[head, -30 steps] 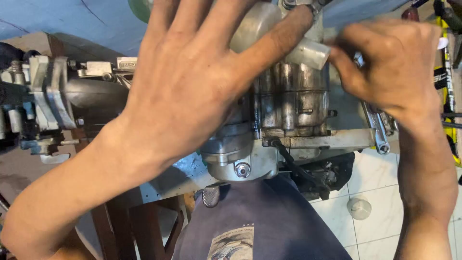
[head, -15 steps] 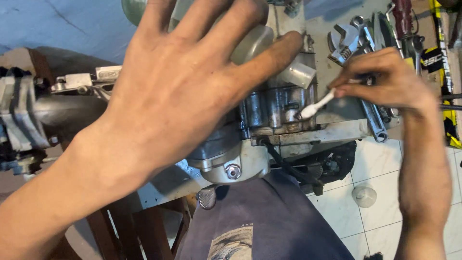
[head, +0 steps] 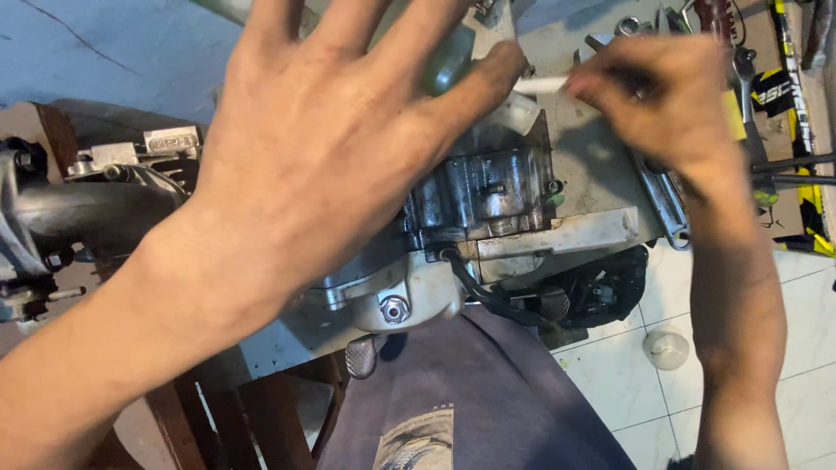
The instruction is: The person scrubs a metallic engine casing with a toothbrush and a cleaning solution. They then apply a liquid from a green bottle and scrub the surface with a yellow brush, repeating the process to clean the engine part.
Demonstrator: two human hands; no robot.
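Head view: right hand (head: 662,96) pinches white stick (head: 542,84) over engine (head: 488,196).

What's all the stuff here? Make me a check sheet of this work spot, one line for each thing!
Surface: grey metal bench plate carrying the engine; wooden frame beneath.
Job's things: greasy metal engine case; thin white stick, blurred, so its tip is unclear.
Clutter: wrenches at the bench's right side; small white cap on the floor.
Grippers: left hand spread flat over the engine; right hand pinching the stick.
Cables: black hose curving under the engine's front.
Surroundings: white floor tiles, blue wall, yellow-and-black tools at right.
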